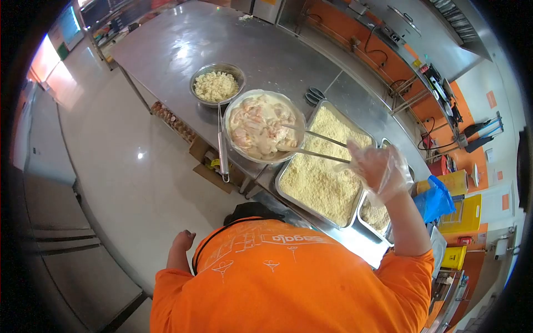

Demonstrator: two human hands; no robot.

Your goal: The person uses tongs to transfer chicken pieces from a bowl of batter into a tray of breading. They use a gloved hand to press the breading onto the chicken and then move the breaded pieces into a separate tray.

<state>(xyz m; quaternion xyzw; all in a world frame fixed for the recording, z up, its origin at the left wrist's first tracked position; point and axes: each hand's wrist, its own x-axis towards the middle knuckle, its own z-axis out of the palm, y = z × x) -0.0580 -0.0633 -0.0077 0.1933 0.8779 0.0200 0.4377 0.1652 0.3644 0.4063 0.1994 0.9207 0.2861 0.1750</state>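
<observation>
On counter: bowl (239, 105) holds battered pieces (258, 127); tray (283, 183) holds crumbs (322, 172).

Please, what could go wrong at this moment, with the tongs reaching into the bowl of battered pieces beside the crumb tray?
1. The right hand holds the tongs at their far end, in a loose plastic glove; the grip might slip.
2. The bowl seems to rest partly on the rim of the crumb tray, near the table edge; pushing could tip it.
3. Wet batter may drip on the crumbs during lifting and make clumps.
The left hand hangs free, steadying nothing.
</observation>
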